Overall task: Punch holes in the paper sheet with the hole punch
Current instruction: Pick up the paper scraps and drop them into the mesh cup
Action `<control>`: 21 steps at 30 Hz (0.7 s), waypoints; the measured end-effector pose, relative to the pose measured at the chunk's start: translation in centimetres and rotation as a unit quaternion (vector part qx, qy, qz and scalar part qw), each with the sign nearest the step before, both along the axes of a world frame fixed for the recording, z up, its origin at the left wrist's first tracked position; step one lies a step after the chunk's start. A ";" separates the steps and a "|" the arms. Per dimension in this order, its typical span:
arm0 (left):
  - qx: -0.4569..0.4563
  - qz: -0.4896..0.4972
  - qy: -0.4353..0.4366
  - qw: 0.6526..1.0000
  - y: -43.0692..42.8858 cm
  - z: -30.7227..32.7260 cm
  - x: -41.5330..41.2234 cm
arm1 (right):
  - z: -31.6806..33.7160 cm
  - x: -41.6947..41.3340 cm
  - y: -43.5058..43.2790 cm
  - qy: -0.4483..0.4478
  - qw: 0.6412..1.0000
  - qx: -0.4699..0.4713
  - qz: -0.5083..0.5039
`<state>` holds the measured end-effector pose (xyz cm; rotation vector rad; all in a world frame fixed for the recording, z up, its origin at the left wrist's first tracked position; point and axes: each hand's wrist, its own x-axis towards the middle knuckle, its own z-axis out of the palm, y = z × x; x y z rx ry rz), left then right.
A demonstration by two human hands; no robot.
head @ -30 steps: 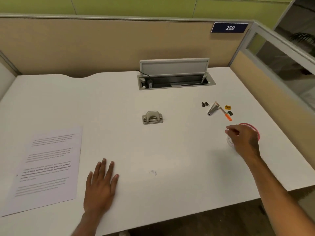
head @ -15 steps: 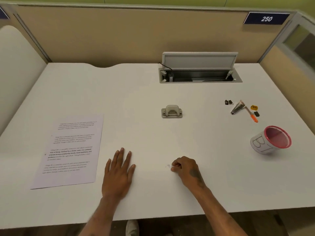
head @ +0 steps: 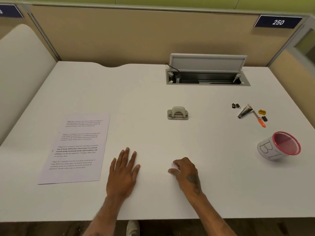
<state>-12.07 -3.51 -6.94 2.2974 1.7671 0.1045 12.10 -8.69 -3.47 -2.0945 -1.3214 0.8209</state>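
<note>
Right hand (head: 185,172) curls over a small white scrap (head: 173,165), mostly hidden under the fingers; print on the paper sheet (head: 76,147) too fine to read; both forearms and a shoe (head: 133,228) run off the bottom edge

- The left hand (head: 123,173) is being held flat on the desk (head: 153,92), right of the paper sheet (head: 76,147).
- The hole punch (head: 177,113) is being left untouched, farther off.
- Small white bits (head: 173,165) are being pinched by the right hand (head: 186,172).
</note>
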 end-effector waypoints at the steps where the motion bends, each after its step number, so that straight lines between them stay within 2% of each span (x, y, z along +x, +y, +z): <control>1: 0.001 0.000 0.000 1.000 0.0 0.0 0.0 | 0.0 -0.1 0.3 0.006 1.000 -0.005 -0.003; 4: 0.001 0.000 -0.001 1.000 0.0 -0.1 0.0 | -0.2 -0.1 0.8 0.017 1.000 -0.014 -0.013; 9: 0.003 0.000 -0.004 1.000 0.1 -0.1 -0.1 | -0.4 -0.3 1.2 -0.017 1.000 -0.017 -0.015; 13: 0.000 0.000 -0.019 1.000 0.0 0.0 0.0 | -0.1 -1.2 0.9 -0.094 0.995 -0.041 -0.009; 17: 0.000 0.001 -0.018 1.000 0.0 0.0 -0.1 | -0.1 -1.6 0.6 -0.186 0.980 -0.042 0.047; 21: 0.000 0.000 -0.018 1.000 0.0 -0.2 -0.1 | 0.2 -1.7 0.7 -0.203 0.975 -0.071 0.062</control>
